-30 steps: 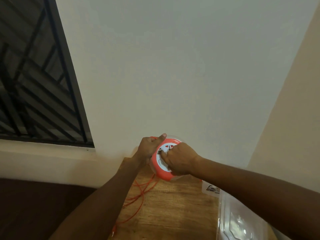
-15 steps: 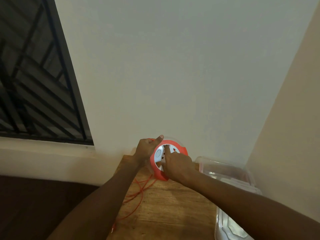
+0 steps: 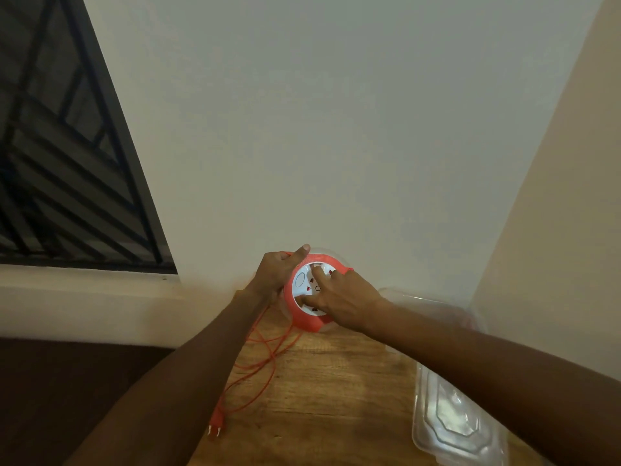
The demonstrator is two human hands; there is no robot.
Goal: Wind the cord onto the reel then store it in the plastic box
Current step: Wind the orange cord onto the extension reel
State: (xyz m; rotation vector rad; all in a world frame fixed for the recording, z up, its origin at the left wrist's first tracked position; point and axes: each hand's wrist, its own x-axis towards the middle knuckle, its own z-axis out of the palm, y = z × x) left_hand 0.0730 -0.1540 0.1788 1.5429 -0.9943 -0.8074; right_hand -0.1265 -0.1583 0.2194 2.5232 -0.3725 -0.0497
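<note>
The fingers (image 3: 318, 275) of the right hand (image 3: 342, 299) are bent and spread over the white face of the reel (image 3: 304, 317), their tips pressed into its recesses, so this hand grips the reel from the front. The left hand (image 3: 277, 272) wraps around the reel's far left edge, thumb (image 3: 301, 252) laid along the top of the orange rim and the other fingers curled behind it, out of sight. Between the two hands the reel is held tilted on edge, its lower rim close above the wooden surface (image 3: 336, 391); whether it touches the wood cannot be told.

From under the reel the orange cord (image 3: 265, 361) trails down in loose loops across the surface toward the near left, ending in its plug (image 3: 216, 423), which lies flat near the surface's left edge. Most of the visible cord is unwound.

To the right, partly hidden by the right forearm, stands the clear plastic box (image 3: 433, 302), close to the corner of the walls. Nearer the camera, a clear lid (image 3: 450, 422) lies flat on the surface. A pale wall (image 3: 336, 129) rises behind, and a barred window (image 3: 60, 156) fills the upper left.
</note>
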